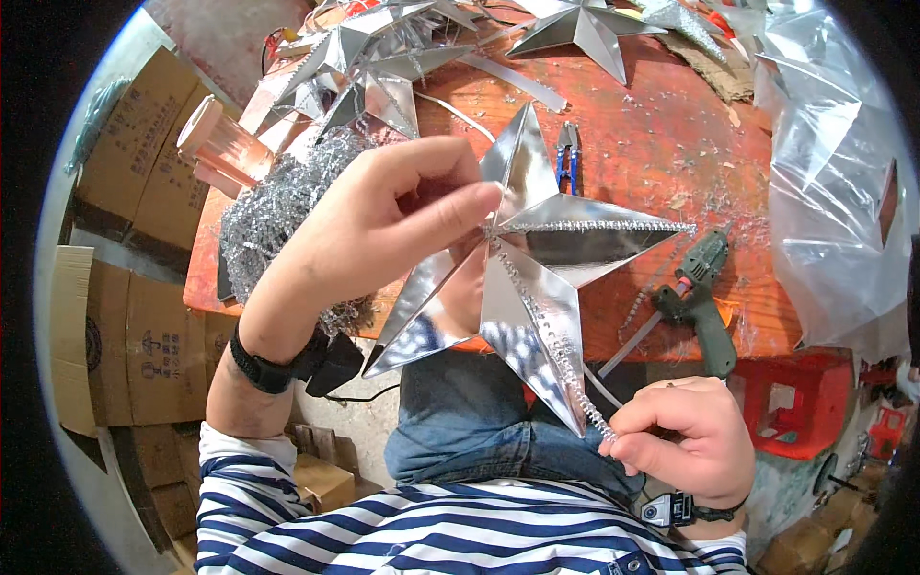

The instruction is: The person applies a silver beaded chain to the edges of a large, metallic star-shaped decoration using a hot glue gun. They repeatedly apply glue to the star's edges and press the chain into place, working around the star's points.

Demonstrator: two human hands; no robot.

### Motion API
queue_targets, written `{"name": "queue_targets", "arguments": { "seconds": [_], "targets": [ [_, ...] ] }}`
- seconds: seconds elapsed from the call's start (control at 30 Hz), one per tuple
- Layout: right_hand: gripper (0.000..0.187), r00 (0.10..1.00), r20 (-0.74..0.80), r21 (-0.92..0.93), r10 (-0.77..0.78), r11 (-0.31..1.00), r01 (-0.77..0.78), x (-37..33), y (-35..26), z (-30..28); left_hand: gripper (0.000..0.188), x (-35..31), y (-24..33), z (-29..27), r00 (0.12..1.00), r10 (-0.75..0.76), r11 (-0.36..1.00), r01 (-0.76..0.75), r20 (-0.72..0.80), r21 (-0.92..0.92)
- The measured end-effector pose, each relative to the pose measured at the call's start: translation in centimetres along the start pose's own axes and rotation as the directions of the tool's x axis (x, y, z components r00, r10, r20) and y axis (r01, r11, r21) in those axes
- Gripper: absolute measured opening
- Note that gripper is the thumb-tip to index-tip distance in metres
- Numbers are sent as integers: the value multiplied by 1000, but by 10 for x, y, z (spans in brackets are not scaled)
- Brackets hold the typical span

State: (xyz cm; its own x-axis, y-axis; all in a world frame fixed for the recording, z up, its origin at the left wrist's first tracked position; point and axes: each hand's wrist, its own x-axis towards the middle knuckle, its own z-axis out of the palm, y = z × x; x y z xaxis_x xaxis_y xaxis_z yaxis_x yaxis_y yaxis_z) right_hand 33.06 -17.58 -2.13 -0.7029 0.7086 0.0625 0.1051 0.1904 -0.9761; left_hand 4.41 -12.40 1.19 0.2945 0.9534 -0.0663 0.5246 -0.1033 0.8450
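Observation:
A shiny silver five-pointed star is held at the front edge of the table, its lower points reaching over my lap. My left hand is closed, thumb and fingertips at the star's centre; what lies under the fingers is hidden. In a pinch, my right hand grips the end of a silver beaded trim just beyond the lower right point. The trim runs from the centre down that point's ridge, and another strip lines the right point. To the right rests a dark green glue gun with its nozzle pointing away.
Blue-handled pliers lie behind the star on the red wooden table. A silver tinsel heap and a pinkish container stand left. More silver stars lie at the back, clear plastic sheeting at right, cardboard boxes far left.

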Motion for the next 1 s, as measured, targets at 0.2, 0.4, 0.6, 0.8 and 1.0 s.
{"name": "queue_targets", "arguments": {
  "seconds": [0.2,0.4,0.6,0.8,1.0],
  "targets": [
    [10,997,47,-6,67,998,-67,-4,-2,-5,20,0,-6,-2,1000,16,1000,-16,12,16],
    [10,994,40,10,99,995,-99,-8,-2,-3,15,-1,-1,-5,997,-61,998,62,41,-5],
    [9,991,15,33,131,991,-132,-13,0,0,14,1,2,-4,994,-90,996,89,61,17],
    [9,995,27,42,93,995,-94,-14,7,4,13,-1,5,-2,994,-93,995,94,55,-19],
    [10,989,9,102,147,984,-147,-16,7,6,11,0,4,-1,997,-52,993,46,49,104]
  ]
}}
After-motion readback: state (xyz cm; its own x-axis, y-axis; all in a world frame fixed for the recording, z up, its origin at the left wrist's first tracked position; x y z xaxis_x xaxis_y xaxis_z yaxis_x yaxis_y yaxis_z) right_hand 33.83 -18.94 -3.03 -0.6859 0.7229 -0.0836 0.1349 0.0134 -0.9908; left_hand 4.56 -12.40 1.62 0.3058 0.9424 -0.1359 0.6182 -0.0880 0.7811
